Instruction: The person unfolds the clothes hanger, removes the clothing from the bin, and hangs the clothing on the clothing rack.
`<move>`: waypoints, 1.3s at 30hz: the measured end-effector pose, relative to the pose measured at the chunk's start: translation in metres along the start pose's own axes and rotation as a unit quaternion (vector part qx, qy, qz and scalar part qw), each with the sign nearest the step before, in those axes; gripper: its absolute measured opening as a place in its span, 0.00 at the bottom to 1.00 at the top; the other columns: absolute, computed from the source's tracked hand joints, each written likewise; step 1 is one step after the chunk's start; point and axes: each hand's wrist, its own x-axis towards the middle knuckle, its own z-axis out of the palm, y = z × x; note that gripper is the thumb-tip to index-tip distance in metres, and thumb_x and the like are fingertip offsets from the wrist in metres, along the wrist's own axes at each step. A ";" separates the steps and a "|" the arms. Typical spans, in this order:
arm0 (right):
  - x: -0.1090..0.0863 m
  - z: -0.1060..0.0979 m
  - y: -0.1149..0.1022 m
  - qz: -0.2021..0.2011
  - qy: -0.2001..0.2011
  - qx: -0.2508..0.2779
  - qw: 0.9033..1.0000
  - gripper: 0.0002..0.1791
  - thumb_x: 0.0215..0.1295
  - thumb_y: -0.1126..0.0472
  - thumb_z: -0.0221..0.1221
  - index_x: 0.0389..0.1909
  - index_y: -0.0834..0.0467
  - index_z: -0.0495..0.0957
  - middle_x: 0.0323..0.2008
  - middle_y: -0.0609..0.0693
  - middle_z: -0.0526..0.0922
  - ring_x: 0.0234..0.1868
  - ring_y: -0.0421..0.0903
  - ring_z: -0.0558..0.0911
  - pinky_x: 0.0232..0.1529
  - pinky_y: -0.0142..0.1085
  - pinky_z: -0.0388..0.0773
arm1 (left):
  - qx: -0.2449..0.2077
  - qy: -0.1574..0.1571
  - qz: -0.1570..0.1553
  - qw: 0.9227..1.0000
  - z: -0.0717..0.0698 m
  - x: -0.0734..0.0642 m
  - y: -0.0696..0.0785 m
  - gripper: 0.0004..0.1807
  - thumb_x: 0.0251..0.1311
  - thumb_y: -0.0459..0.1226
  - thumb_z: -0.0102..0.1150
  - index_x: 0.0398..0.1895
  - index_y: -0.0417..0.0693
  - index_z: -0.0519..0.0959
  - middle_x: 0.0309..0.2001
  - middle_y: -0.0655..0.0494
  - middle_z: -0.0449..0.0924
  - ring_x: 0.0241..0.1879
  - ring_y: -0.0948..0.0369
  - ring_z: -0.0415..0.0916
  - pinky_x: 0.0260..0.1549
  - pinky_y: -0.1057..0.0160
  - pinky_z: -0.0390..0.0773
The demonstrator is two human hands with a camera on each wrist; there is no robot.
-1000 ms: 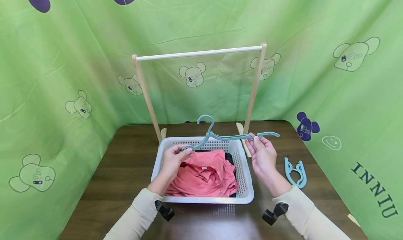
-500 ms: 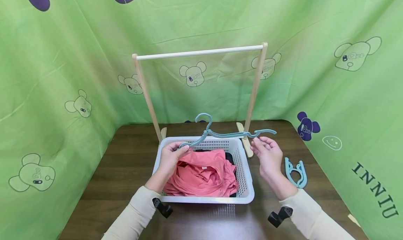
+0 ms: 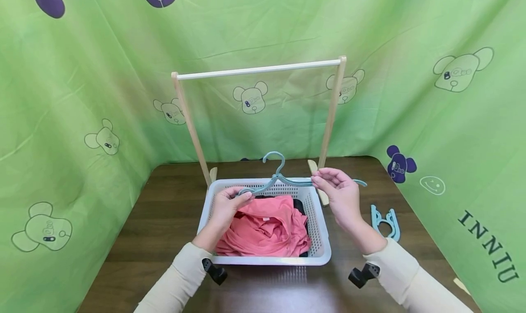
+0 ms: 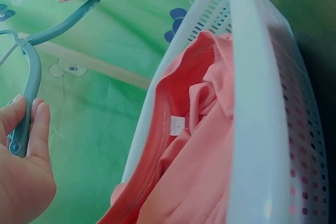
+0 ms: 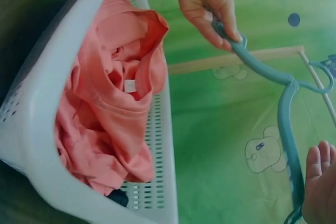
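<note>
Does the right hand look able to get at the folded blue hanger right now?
Probably yes: nothing seems to lie on the folded hanger, close to the right hand, while the left hand grips the open hanger.

Cream on both sides, a left sleeve (image 3: pixel 174 276) and a right sleeve (image 3: pixel 415 281), softly creased, a chunky black left camera (image 3: pixel 214 272) and right camera (image 3: pixel 363 275) by the cuffs!

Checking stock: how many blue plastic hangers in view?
2: an unfolded blue plastic hanger, pinched by the left hand; a folded blue plastic hanger, on the dark wooden table right of the white perforated plastic basket. Pink cloth garment could hide more.
</note>
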 end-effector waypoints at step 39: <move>0.006 -0.003 0.017 -0.015 -0.226 -0.304 0.925 0.11 0.55 0.66 0.70 0.40 0.62 0.87 0.37 0.52 0.87 0.38 0.39 0.84 0.37 0.31 0.80 | -0.007 -0.034 -0.017 0.999 0.008 -0.002 -0.009 0.04 0.58 0.25 0.63 0.37 0.32 0.83 0.31 0.46 0.84 0.31 0.58 0.84 0.38 0.59 0.83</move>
